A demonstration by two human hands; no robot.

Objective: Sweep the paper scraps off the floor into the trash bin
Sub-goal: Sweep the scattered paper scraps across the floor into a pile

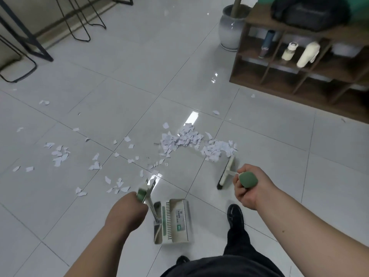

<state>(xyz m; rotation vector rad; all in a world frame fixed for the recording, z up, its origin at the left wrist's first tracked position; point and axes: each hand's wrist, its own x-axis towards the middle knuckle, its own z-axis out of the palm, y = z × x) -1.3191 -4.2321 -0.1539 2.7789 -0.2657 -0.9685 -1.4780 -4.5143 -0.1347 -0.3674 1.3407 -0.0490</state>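
White paper scraps lie across the grey tile floor. A dense pile of scraps [189, 139] sits in the middle, and looser scraps [60, 154] are scattered to the left. My right hand [249, 186] grips the green end of a broom handle; the white broom head [226, 172] rests on the floor just below the pile's right end. My left hand [129, 210] grips the green handle of a white long-handled dustpan [173, 222], which stands on the floor in front of my feet. No trash bin is in view.
A dark wooden shelf unit [299, 62] with bottles stands at the right, a grey ceramic pot [229, 29] beside it. Black metal chair and table legs [30, 47] fill the upper left. My black shoe [235, 214] is planted beside the dustpan.
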